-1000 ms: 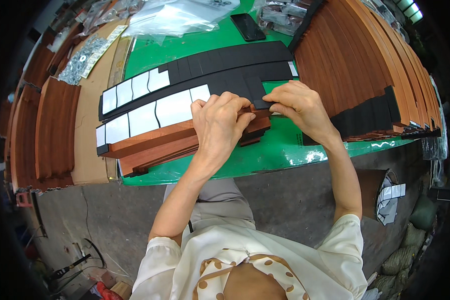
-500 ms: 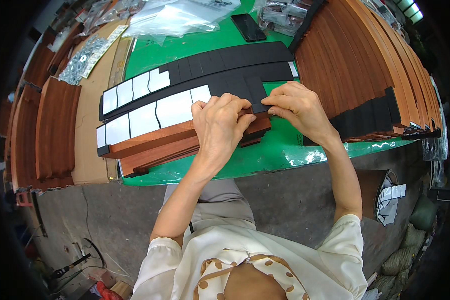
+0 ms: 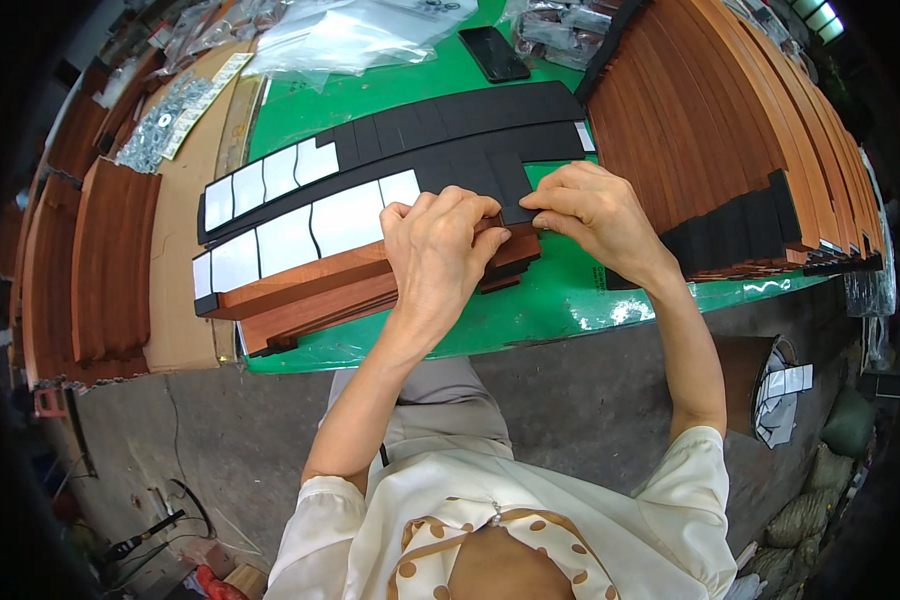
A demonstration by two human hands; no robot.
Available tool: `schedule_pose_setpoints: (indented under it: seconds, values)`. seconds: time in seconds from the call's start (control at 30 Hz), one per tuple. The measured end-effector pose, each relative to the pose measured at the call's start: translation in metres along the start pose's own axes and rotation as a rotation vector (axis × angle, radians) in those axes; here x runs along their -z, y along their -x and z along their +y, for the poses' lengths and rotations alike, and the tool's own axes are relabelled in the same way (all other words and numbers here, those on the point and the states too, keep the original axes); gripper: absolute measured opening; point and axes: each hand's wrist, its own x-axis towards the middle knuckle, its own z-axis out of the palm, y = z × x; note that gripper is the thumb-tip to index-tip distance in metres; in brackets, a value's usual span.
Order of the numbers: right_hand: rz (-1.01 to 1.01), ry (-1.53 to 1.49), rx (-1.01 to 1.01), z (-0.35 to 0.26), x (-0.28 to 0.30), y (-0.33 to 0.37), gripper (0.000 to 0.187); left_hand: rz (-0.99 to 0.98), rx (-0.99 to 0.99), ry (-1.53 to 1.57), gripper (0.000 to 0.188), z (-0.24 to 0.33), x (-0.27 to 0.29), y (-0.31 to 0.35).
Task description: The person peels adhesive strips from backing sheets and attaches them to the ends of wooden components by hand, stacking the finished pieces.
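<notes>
The green table (image 3: pixel 625 300) has a smooth, shiny cover, and the wooden boards (image 3: pixel 685 130) at its right side are long and red-brown, with straight grain, standing close together. 2 long rows of flat, matt black pieces lie across the middle, and their left parts carry glossy white squares (image 3: pixel 345 221).

A clear bag (image 3: pixel 165 120) at the left holds small grey metal parts. Beside the table, on the floor, a brown bin (image 3: pixel 738 370) contains white scraps (image 3: pixel 778 402), some sticking out over its rim.

The black piece (image 3: pixel 517 213) is a thin, dark strip with straight edges. It is at the right end of the nearer row, its near end over the front edge of a wooden bar (image 3: pixel 310 281). The right hand (image 3: pixel 598 212) pinches this end between thumb and forefinger. The left hand (image 3: pixel 438 240) has its thumb and forefinger bent at the bar, just beside; I cannot tell if they squeeze it.
</notes>
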Motion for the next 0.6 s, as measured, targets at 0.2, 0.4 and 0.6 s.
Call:
schedule_pose_setpoints:
  seconds: [0.2,0.4,0.6]
  values:
    - [-0.004,-0.015,-0.005,0.001,0.0,-0.001,0.017,0.027,-0.006,0.03,0.022,0.0,-0.002,0.001]
    - [-0.008,-0.012,-0.006,0.0,0.001,-0.001,0.018,0.024,-0.054,0.018,0.022,0.0,-0.001,0.0]
    - [0.021,-0.151,-0.086,0.01,0.001,0.007,0.022,0.035,-0.06,0.02,0.02,-0.001,-0.002,0.0]
